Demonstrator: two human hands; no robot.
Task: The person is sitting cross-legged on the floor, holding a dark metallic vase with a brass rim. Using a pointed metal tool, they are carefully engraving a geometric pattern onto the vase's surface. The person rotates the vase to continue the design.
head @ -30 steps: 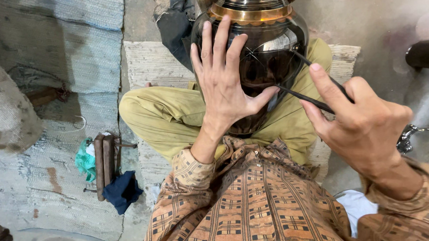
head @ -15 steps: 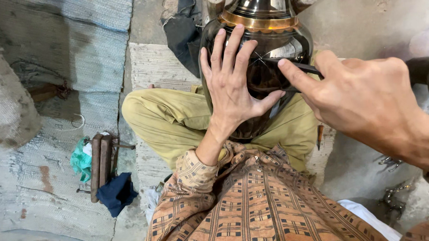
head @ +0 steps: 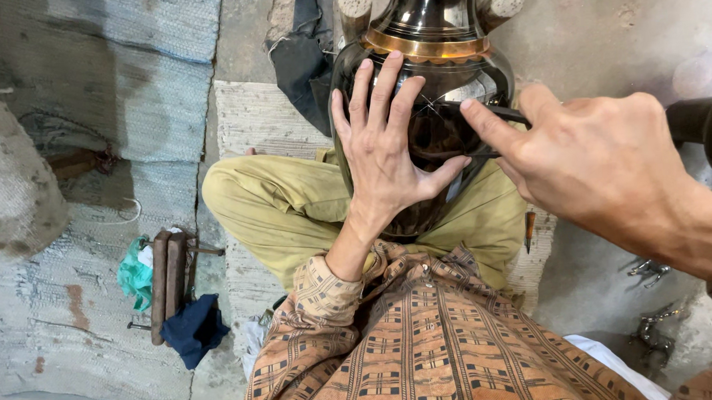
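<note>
Since half a second ago the right hand (head: 602,165) has shifted only slightly, its forefinger now stretched further left along the thin dark tool (head: 503,115) so that the tool's tip sits close to the left hand's fingertips; the left hand (head: 386,147) has kept its place. That left hand lies flat with fingers spread wide against the belly of the dark glossy metal vessel (head: 439,84), which stands between the person's crossed legs (head: 292,203), just below its brass-coloured band (head: 425,46). The right hand pinches the tool between thumb and forefinger, pressing its end onto the shiny surface, where fine crossing scratch lines show. The likely trouble is a slip: the polished curve gives little purchase, and a hard push could send the point skidding into the left forefinger or leave a stray mark. The vessel might also turn under the palm if the bracing loosens. To the left, on the worn mat (head: 110,67), lie rusty bar tools (head: 167,280), a green rag (head: 135,274) and a dark blue cloth (head: 194,331).
</note>
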